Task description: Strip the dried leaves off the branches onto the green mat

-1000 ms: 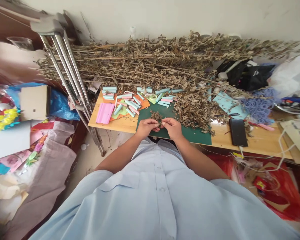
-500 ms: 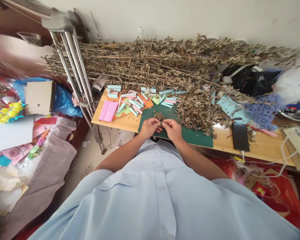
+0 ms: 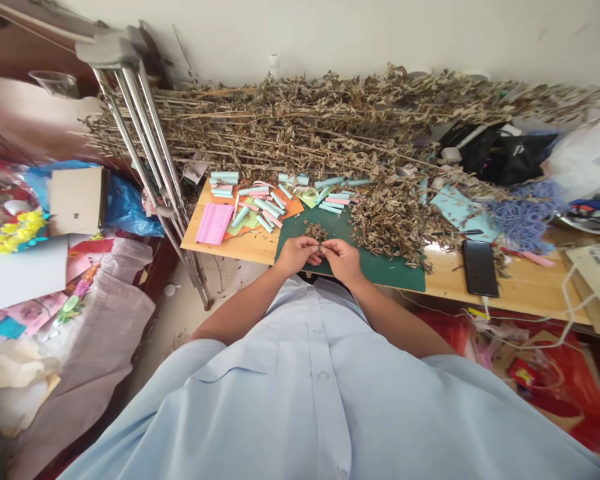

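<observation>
Over the near edge of the green cutting mat, my left hand and my right hand meet, fingertips almost touching. Both are closed in a pinch on a small bit of what looks like dried leaf, mostly hidden by the fingers. A little heap of crumbled dried leaves lies on the mat just beyond my fingertips. To the right of my right hand spreads a larger pile of dried leaves. Short blue and pink paper rolls are scattered behind and left of my hands.
Long dried leafy stalks cover the back of the wooden table. A crutch leans at the left, near pink paper. At the right lie a phone on a cable and blue yarn.
My fingertips have drawn slightly closer together, and less of the pinched bit shows between them. The whole view has shifted a little with my head.
</observation>
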A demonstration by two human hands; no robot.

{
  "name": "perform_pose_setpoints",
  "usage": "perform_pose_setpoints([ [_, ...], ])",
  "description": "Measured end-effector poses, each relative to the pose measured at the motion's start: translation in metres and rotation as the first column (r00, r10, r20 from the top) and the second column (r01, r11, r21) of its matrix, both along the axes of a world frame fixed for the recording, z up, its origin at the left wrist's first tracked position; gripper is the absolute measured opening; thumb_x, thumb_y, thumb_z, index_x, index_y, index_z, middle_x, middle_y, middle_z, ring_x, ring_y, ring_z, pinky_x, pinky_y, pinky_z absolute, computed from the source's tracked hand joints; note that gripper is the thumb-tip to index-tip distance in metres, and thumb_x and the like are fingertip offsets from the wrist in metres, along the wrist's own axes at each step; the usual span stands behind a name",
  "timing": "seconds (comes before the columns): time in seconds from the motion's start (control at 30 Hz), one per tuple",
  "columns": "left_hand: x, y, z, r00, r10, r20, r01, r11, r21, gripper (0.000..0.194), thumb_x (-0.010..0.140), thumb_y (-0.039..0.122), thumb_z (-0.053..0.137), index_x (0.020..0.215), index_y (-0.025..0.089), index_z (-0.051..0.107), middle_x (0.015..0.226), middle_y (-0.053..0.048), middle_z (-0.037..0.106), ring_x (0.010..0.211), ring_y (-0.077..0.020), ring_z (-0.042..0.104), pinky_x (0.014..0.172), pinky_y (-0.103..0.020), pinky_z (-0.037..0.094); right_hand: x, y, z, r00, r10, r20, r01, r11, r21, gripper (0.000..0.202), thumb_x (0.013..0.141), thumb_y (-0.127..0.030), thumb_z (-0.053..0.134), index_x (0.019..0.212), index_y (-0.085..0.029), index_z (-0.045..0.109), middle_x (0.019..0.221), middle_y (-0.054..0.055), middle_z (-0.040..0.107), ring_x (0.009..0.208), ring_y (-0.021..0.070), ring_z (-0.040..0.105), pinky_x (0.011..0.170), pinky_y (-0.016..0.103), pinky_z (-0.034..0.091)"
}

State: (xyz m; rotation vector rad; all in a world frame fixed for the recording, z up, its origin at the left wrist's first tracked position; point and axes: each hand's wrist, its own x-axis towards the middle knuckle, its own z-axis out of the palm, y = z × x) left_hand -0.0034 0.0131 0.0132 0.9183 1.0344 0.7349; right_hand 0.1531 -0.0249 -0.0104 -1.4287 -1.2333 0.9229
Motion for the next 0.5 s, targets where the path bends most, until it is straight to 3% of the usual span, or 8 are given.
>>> perform_pose_setpoints([
  [0.23, -0.0033, 0.0012, 0.0006, 0.998, -0.047, 0.040, 0.047, 0.999, -0.007, 0.024, 0.081, 0.025, 0.077, 0.093, 0.008, 0.065, 0.067, -0.005, 0.070, 0.056, -0.0151, 0.069, 0.057, -0.026, 0.058, 0.0018, 0.0024, 0.0053, 0.983, 0.046, -0.176, -0.056, 0.997, -0.053, 0.021, 0.076, -0.038, 0.074, 0.089, -0.022, 0.070, 0.078, 0.002, 0.075, 0.071, 0.0200, 0.072, 0.074, 0.037, 0.061],
  [0.5, -0.0051, 0.0017, 0.0016, 0.995, -0.070, 0.072, 0.069, 0.997, 0.022, 0.034, 0.076, 0.032, 0.080, 0.094, 0.009, 0.065, 0.068, -0.006, 0.071, 0.057, -0.0157, 0.070, 0.057, -0.026, 0.058, 0.0027, 0.0043, 0.0063, 0.973, 0.044, -0.228, -0.062, 0.995, -0.073, 0.028, 0.073, -0.043, 0.077, 0.089, -0.021, 0.069, 0.075, 0.002, 0.074, 0.067, 0.0190, 0.070, 0.072, 0.037, 0.061],
])
